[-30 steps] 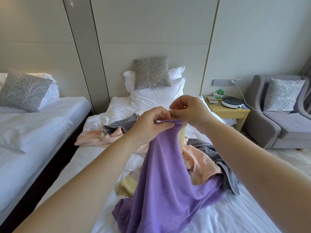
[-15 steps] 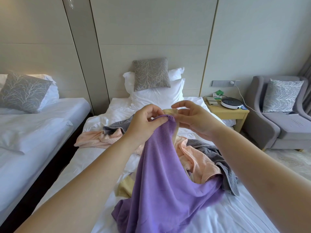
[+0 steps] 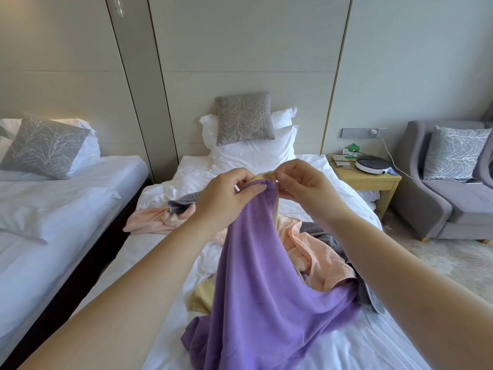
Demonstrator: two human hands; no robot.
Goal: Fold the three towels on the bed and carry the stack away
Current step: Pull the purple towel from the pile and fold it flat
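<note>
**Desk:** What are the hands doing over the bed [image 3: 165,263]?

**Photographer:** Both are raised above the white sheet, pinching the top edge of a purple towel [image 3: 261,276]. The left hand [image 3: 226,193] clamps the edge between thumb and curled fingers. The right hand [image 3: 306,188] nips the same edge just beside it, fingertips closed on the cloth where a pale yellow hem shows. The two grips nearly touch.

**Desk:** And the towel itself?

**Photographer:** It hangs straight down from the grip in one long drape, its lower end bunched on the sheet below the hands and nearer the person. A yellow patch [image 3: 201,297] lies on the sheet below the grip, to its left; whether it is the towel's reverse or another cloth I cannot tell.

**Desk:** The other towels?

**Photographer:** A peach towel [image 3: 317,265] lies crumpled below and behind the grip, spreading out to both sides. A grey towel [image 3: 328,236] is tangled with it, one part showing to the left of the grip and another to the lower right. Neither is folded, and neither hand touches them.

**Desk:** Background?

**Photographer:** Beyond the grip, white pillows and a grey patterned cushion [image 3: 244,118] stand at the headboard. To the right stand a bedside table [image 3: 373,180] and a grey armchair [image 3: 440,206]; to the left, a second bed [image 3: 66,188].
</note>
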